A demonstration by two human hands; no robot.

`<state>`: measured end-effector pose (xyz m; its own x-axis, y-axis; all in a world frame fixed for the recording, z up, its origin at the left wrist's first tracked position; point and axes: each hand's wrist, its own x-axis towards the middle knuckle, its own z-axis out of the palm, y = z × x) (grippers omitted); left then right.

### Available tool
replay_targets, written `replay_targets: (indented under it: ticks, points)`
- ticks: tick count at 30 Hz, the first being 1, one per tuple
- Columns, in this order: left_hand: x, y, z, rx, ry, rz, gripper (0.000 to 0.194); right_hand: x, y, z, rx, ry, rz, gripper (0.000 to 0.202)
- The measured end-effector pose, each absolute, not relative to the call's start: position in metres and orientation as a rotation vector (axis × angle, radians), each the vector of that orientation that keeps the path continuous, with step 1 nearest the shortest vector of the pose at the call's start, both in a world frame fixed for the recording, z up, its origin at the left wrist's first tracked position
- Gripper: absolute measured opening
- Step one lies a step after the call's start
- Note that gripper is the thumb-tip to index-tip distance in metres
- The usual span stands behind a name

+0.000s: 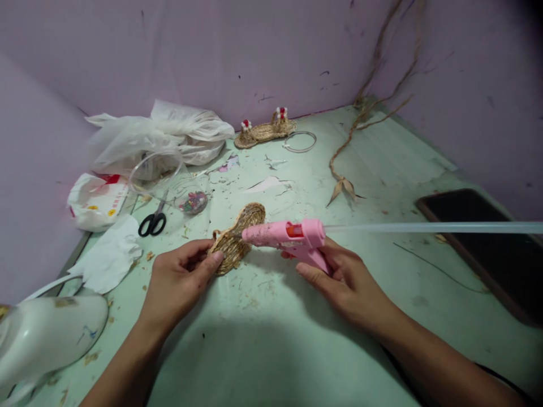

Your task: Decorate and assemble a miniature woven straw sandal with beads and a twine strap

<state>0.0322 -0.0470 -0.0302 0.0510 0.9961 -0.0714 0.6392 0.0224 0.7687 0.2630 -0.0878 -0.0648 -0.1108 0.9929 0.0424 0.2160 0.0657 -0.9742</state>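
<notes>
- On the table point(271, 350), the bag point(186, 133) lies back left, the sandal point(265, 133) to its right.
- The ring point(315, 141) lies beside the sandal's right end.
- The scissors point(158, 220) lie left of the beads point(194, 202), right of the packet point(99, 198).
- The phone point(487, 249) lies on the right.

Pale purple walls point(203, 51), light green tabletop point(271, 362)

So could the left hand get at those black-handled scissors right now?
Probably yes: the scissors lie near the left hand and nothing blocks the way, though it would have to release the woven piece first.
</notes>
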Motion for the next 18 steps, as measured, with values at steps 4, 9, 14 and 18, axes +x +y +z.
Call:
replay_targets:
  ticks: [4, 9, 14, 18]
  points:
    - [0.0319, -0.0473, -0.0295, 1.71, 1.654, 0.698, 0.023, 0.261, -0.0887, -0.0642, -1.291, -1.511, 1.119, 0.027]
    - [0.0316, -0.0475, -0.0306, 1.701, 1.652, 0.702, 0.024, 0.2597, -0.0882, -0.0654, -1.286, -1.527, 1.093, 0.028]
    - [0.0301, -0.0478, -0.0313, 1.704, 1.657, 0.702, 0.023, 0.2592, -0.0879, -0.0646, -1.293, -1.536, 1.076, 0.026]
    - [0.0303, -0.047, -0.031, 1.716, 1.671, 0.693, 0.024, 0.2587, -0.0887, -0.0645, -1.321, -1.542, 1.062, 0.023]
